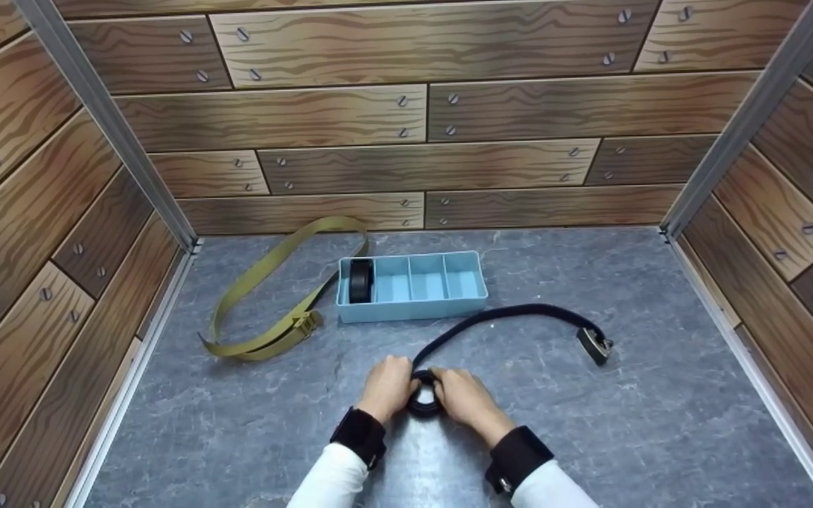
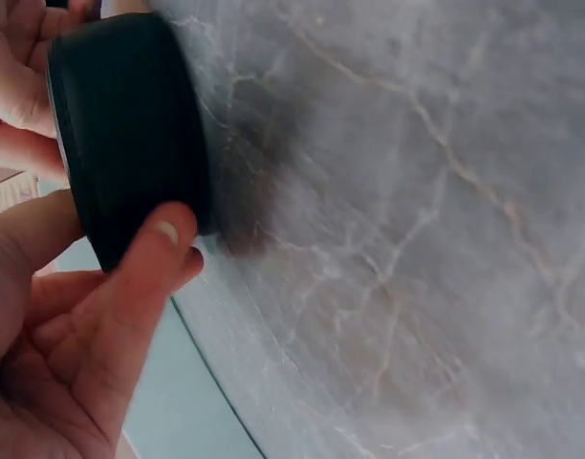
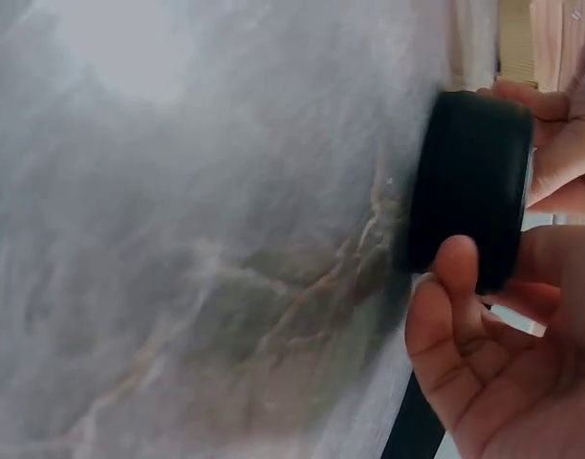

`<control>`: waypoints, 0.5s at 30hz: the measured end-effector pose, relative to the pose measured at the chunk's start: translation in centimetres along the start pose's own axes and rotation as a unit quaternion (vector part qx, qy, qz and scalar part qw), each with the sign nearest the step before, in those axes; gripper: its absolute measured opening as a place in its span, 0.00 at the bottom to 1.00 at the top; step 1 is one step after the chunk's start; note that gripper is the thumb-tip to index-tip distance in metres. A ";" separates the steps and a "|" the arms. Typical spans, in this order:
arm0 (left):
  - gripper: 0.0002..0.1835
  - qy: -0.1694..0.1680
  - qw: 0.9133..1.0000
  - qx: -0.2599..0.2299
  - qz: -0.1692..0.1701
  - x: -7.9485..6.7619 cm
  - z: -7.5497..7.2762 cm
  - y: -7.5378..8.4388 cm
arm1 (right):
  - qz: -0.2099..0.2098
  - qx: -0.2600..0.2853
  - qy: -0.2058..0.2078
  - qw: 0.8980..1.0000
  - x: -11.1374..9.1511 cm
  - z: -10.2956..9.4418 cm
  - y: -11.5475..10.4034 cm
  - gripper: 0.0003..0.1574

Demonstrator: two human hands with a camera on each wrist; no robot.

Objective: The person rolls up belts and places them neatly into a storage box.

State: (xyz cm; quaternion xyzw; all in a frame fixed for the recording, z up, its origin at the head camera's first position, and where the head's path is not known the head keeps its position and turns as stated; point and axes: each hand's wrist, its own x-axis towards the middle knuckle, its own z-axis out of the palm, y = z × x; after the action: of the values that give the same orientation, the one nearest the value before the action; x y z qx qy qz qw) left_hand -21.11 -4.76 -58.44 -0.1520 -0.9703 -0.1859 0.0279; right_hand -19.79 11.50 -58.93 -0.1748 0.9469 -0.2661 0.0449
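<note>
1. Left hand (image 1: 389, 386): fingers curled in, pinching the left side of the coil (image 1: 425, 409), which is a wound black belt.
2. Coil's right between the two hands, so neither one's nearer. Its hole faces up and the band's width stands upright. Can't tell if it's fully touching the desk (image 1: 237, 437).
3. Right hand (image 1: 468, 396): pinching the coil's right side, fingers closed on it too.
4. Around them, starting left: a green belt (image 1: 251, 282) in a big loose loop, nearer the left hand and well apart from the coil.
5. Then the blue tray (image 1: 406, 309), straight ahead, long axis running left-right. A black roll (image 1: 360, 281) sits in its leftmost compartment.
6. The coil's tail (image 1: 498, 312) leaves by the left fingers, then arcs up and right, passing between the right hand and the tray, so that's the bit in the way.
7. Far right, the buckle (image 1: 593, 344) ends the tail, on the right hand's side.
</note>
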 end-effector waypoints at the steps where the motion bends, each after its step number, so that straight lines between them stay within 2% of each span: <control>1: 0.11 0.004 1.000 0.010 0.008 0.1 0.0 0.0 | -0.001 0.000 0.009 1.000 0.0 0.0 0.0 0.12; 4: 0.10 0.013 0.999 0.023 0.020 0.2 0.2 0.0 | 0.034 0.024 0.027 0.999 -0.3 0.1 0.1 0.22; 8: 0.09 0.020 1.000 0.012 0.012 0.2 0.3 0.1 | 0.090 0.084 0.007 0.992 -0.7 0.2 -0.2 0.17; 10: 0.09 0.017 1.000 0.001 0.014 0.2 0.3 0.0 | 0.101 0.108 -0.012 0.989 -0.8 0.2 -0.3 0.12; 13: 0.11 -0.002 1.000 -0.014 0.023 0.1 0.1 -0.3 | 0.100 0.113 -0.022 0.988 -0.7 0.2 -0.5 0.08; 15: 0.12 -0.022 0.999 -0.025 0.027 0.1 0.0 -0.4 | 0.101 0.097 -0.026 0.990 -0.5 0.1 -0.5 0.07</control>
State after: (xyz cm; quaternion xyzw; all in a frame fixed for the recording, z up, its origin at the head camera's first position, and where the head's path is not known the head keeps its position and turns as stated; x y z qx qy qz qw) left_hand -21.27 -5.08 -58.53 -0.1827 -0.9614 -0.2057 0.0079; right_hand -19.16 11.21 -58.77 -0.0797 0.9279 -0.3460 0.1134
